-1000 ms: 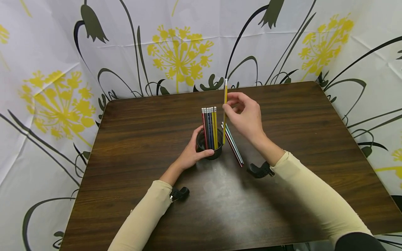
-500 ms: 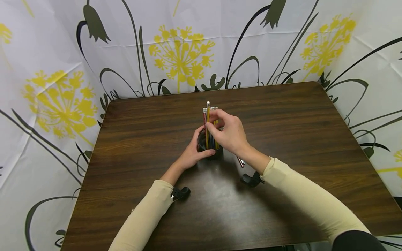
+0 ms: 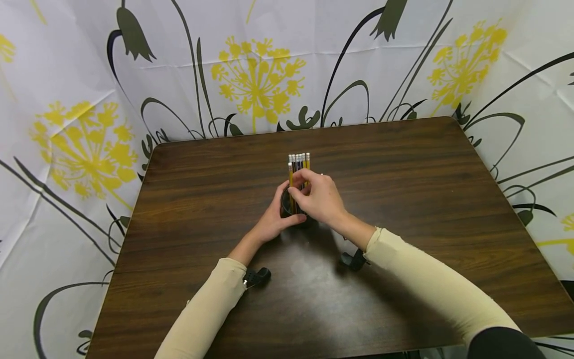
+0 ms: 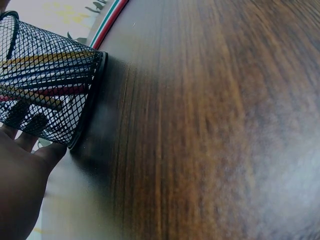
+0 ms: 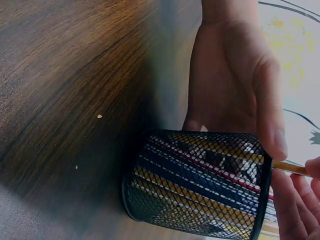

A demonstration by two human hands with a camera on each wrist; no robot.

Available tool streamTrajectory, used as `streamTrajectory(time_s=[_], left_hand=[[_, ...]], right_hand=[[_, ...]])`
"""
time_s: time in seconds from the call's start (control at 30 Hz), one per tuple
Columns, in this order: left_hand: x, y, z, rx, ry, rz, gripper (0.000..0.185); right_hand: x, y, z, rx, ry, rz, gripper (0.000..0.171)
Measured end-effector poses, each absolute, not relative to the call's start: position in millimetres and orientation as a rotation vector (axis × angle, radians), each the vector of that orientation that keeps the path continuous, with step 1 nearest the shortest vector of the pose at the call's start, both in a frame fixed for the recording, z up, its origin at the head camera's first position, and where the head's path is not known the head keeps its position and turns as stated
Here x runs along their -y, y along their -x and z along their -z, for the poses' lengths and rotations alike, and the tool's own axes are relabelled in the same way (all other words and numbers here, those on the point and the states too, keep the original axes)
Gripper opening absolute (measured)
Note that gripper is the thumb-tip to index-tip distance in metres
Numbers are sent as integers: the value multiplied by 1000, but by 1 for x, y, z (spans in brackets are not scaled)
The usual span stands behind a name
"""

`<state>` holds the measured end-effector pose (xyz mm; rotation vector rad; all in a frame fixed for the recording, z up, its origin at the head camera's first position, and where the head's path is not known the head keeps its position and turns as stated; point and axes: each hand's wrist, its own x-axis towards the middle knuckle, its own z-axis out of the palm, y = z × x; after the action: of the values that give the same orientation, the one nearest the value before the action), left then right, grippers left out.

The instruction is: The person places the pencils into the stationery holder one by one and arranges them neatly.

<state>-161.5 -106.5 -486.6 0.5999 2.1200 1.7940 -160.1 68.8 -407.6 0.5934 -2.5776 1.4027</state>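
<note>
A black mesh pencil cup (image 5: 200, 180) stands upright on the table, holding several pencils (image 3: 301, 158) with white erasers up, in dark, red and yellow. My left hand (image 3: 270, 219) grips the cup around its side; in the left wrist view the fingers (image 4: 50, 152) lie against the mesh near the base. Between thumb and fingertips, my right hand (image 3: 322, 199) pinches a yellow pencil (image 3: 290, 174) near the rim, its lower part inside the cup at the left of the others. Red and teal-white pencils (image 4: 107, 24) lie on the table beside the cup, mostly hidden in the head view.
The dark wood-grain table (image 3: 188, 199) reaches back to a white curtain (image 3: 170, 85) printed with yellow and grey-green plants. Black wrist devices (image 3: 257, 276) hang under both sleeves. Small pale specks lie on the tabletop in the right wrist view.
My right hand has carried the yellow pencil left from beside the cup, over the rim and down into it, now lower than the other erasers. The left hand stays on the cup.
</note>
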Motion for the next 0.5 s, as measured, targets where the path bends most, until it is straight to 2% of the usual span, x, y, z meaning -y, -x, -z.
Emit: streamTrajectory(time_s=[0.33,0.5], left_hand=[[105,161,484,-2099,-600,-1796,90],[104,154,463,-2081,-594,-1787,88]], right_hand=[[-65,167,414,2715,-462,-1318,13],[-63,172,416,2710,-399,-1293,12]])
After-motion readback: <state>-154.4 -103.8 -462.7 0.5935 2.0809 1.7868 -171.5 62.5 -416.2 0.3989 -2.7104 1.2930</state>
